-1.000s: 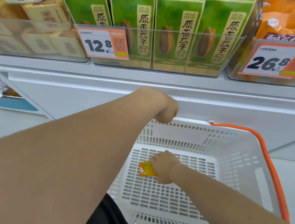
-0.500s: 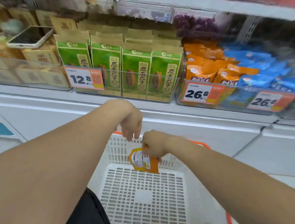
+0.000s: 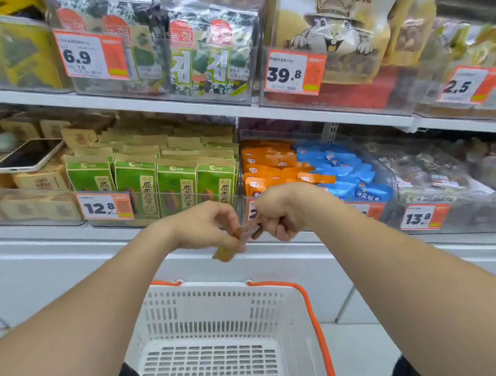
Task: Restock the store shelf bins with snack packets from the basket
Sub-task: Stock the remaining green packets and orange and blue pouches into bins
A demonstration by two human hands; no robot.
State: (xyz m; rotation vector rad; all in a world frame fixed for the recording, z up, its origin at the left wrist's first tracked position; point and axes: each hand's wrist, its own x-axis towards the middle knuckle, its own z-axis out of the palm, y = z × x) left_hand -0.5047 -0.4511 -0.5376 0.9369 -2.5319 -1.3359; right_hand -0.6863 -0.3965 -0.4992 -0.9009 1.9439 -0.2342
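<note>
— Pinching the snack packet (image 3: pixel 242 233) together, left hand (image 3: pixel 205 226) and right hand (image 3: pixel 285 211) are hovering just below the orange bin (image 3: pixel 269 171).
— That bin is lying up and rightward; the right hand is sitting nearer.

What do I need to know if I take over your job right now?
Left hand: pinches one end of a small orange packet.
Right hand: grips the other end.
Both hands are above the basket, in front of the bin of orange packets.
Done: this packet is out of the basket; no others show in the part in view.
Left: it probably goes in with the orange ones, beside the blue packets.
</note>
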